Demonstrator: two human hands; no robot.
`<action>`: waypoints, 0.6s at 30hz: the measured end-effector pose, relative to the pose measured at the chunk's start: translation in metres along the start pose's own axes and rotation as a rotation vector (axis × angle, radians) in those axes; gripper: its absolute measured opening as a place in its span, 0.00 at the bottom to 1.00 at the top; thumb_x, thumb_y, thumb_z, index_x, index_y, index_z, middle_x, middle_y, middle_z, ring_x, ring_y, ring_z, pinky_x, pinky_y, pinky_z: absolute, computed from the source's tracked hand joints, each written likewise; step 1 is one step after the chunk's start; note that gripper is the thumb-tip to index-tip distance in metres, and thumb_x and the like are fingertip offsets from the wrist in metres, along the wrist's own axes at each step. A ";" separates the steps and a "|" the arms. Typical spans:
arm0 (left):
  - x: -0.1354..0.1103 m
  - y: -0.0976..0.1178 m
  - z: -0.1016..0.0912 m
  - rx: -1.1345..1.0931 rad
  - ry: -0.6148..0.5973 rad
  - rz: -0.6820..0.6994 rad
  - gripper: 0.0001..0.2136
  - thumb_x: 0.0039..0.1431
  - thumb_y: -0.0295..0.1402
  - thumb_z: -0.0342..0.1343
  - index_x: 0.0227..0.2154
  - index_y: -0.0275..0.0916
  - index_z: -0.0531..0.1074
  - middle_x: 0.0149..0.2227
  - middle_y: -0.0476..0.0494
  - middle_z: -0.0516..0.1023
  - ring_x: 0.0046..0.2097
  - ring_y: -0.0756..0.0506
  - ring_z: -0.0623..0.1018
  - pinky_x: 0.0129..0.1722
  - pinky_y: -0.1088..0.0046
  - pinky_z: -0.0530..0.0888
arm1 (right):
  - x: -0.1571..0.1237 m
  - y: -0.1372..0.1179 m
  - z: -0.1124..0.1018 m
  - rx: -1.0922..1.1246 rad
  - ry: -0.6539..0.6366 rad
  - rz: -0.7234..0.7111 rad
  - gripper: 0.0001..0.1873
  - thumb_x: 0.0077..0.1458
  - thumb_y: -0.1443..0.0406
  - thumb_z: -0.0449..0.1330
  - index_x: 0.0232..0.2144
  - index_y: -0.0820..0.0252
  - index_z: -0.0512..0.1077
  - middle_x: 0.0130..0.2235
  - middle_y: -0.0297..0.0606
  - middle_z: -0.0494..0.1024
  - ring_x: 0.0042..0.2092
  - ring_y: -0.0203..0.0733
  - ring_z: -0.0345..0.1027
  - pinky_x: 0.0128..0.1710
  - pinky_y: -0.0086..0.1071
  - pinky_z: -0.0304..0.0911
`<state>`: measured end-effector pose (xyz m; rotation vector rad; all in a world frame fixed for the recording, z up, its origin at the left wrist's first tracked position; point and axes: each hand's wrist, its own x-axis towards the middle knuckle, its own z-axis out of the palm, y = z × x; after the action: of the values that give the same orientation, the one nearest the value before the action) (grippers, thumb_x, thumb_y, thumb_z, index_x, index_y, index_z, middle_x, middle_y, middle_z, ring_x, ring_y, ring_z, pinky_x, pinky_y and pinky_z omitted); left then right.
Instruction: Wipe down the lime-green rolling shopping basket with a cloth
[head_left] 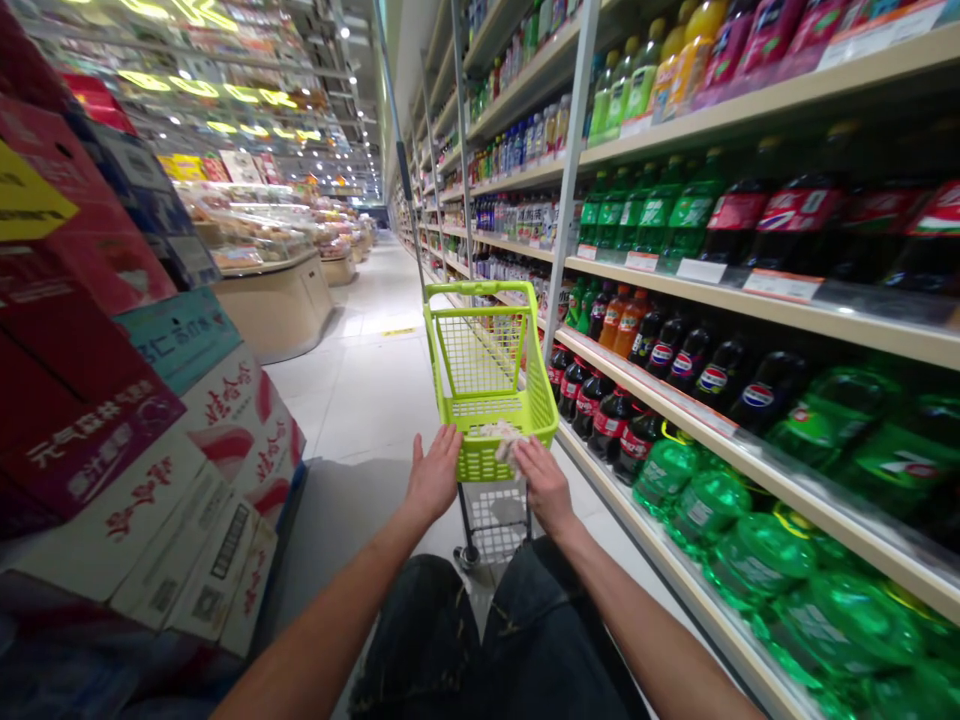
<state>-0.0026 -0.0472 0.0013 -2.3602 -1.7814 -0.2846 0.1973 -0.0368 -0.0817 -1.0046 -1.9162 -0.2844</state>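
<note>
A small lime-green shopping cart (543, 400) with a mesh basket stands directly before my knees. My left hand (437, 480) is at the near left corner of its basket, fingers stretched and thumb apart, seeming to touch the rim. At the near right corner my right hand (546, 485) pinches a crumpled whitish cloth (501, 434), which drapes over the near edge of the basket. Below the basket, a lower wire rack (501, 520) and a wheel show between my legs.
Shelves (645, 345) of soda bottles run along the right, close to the cart. Stacked drink cartons (217, 450) rise on the left. A tiled aisle (367, 370) leads ahead past a rounded display counter (277, 300). A thin dark pole (409, 180) stands up at the cart's far left.
</note>
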 end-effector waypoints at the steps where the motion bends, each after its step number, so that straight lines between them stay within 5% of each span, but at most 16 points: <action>1: 0.000 0.007 0.001 -0.002 0.009 0.014 0.29 0.48 0.18 0.38 0.56 0.35 0.53 0.60 0.39 0.52 0.61 0.44 0.51 0.58 0.50 0.44 | 0.001 0.004 -0.003 -0.006 0.029 0.027 0.21 0.54 0.76 0.46 0.48 0.61 0.66 0.51 0.43 0.69 0.59 0.41 0.49 0.56 0.43 0.55; 7: 0.000 0.032 0.008 -0.024 -0.025 0.119 0.28 0.49 0.19 0.38 0.56 0.35 0.53 0.61 0.41 0.52 0.61 0.45 0.51 0.59 0.52 0.44 | -0.028 0.021 -0.002 -0.049 -0.124 0.063 0.19 0.52 0.76 0.46 0.41 0.61 0.72 0.44 0.43 0.75 0.52 0.45 0.63 0.48 0.43 0.64; 13: 0.003 0.039 0.008 -0.008 -0.017 0.098 0.30 0.47 0.19 0.39 0.57 0.32 0.51 0.61 0.40 0.51 0.62 0.45 0.50 0.59 0.52 0.44 | -0.010 0.031 -0.022 -0.044 0.080 0.137 0.22 0.53 0.75 0.45 0.49 0.60 0.66 0.51 0.41 0.68 0.59 0.41 0.50 0.56 0.43 0.54; 18: 0.002 0.045 0.011 0.001 -0.038 0.138 0.30 0.46 0.19 0.39 0.57 0.32 0.52 0.61 0.41 0.49 0.62 0.45 0.49 0.59 0.52 0.43 | -0.032 0.038 -0.011 -0.025 -0.035 0.152 0.24 0.51 0.78 0.45 0.46 0.59 0.68 0.48 0.41 0.72 0.55 0.39 0.58 0.52 0.39 0.61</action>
<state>0.0413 -0.0552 -0.0095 -2.4893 -1.6241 -0.2212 0.2404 -0.0354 -0.1096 -1.1713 -1.8597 -0.2049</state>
